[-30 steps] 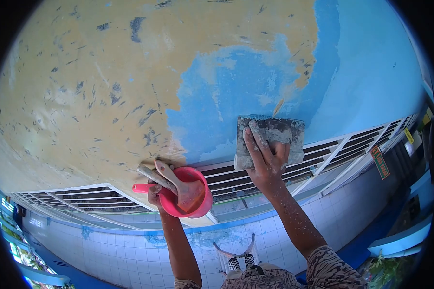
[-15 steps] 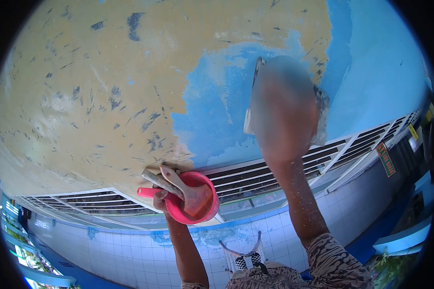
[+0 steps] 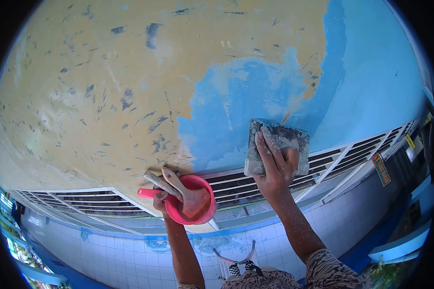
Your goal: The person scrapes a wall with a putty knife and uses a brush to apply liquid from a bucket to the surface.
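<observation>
Along the near side of the blue patch (image 3: 236, 108), your right hand (image 3: 276, 179) grasps the grimy flat plate (image 3: 298, 139), fingers aimed at its far edge; nearer left, your left hand (image 3: 159, 202) grasps the pink pot (image 3: 172, 208), brush (image 3: 193, 194) slanting inside.

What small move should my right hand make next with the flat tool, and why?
Probably the right hand should guide the flat tool a little upward: it appears low, against the window bars in this view, while uneven pale marks show higher in the blue area.
</observation>
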Action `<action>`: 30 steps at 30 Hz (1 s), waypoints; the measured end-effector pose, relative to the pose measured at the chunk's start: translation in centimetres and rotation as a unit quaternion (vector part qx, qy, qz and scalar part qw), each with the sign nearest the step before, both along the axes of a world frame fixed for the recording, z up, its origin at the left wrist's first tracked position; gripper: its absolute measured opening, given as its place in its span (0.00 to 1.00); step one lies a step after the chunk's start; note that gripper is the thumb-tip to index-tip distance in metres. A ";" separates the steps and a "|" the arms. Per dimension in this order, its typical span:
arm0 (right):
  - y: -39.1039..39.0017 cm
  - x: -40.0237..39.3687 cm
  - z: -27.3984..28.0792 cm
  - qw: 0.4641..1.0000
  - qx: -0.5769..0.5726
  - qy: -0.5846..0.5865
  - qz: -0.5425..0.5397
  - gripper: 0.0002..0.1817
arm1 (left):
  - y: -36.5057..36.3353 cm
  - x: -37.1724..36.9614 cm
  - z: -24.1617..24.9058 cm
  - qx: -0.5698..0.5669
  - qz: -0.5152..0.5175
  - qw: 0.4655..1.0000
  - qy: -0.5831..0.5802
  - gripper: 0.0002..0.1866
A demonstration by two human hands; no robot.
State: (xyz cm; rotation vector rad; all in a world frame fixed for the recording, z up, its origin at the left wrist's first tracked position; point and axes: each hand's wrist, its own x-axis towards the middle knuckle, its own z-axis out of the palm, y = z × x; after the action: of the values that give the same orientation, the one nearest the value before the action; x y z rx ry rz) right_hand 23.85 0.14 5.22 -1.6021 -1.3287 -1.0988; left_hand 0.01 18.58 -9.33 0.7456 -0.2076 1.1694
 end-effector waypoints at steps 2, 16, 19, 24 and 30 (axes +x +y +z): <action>-0.2 0.2 -0.3 1.000 -0.006 0.001 -0.004 0.39 | -0.7 0.1 -0.3 -0.045 -0.007 0.999 -0.022 0.34; 1.0 -0.6 -1.3 0.999 0.019 0.048 -0.002 0.41 | -1.1 -0.3 0.4 -0.044 -0.030 0.999 -0.013 0.35; 1.4 -0.4 -1.2 0.998 0.049 0.036 0.008 0.41 | -1.0 -0.3 0.1 -0.057 -0.020 0.998 -0.016 0.34; 1.7 -0.1 -1.7 0.999 0.029 0.030 -0.020 0.40 | -2.0 -0.1 1.5 -0.080 0.021 0.996 0.020 0.35; 2.1 3.5 10.9 0.989 0.139 0.025 -0.040 0.41 | -1.4 -0.4 1.3 -0.057 0.004 0.998 0.029 0.34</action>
State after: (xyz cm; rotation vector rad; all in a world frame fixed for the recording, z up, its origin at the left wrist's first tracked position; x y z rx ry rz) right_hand 27.33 2.20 16.13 -1.4744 -1.0338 -1.2249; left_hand -0.34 17.22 -8.02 0.6790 -0.0899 1.1554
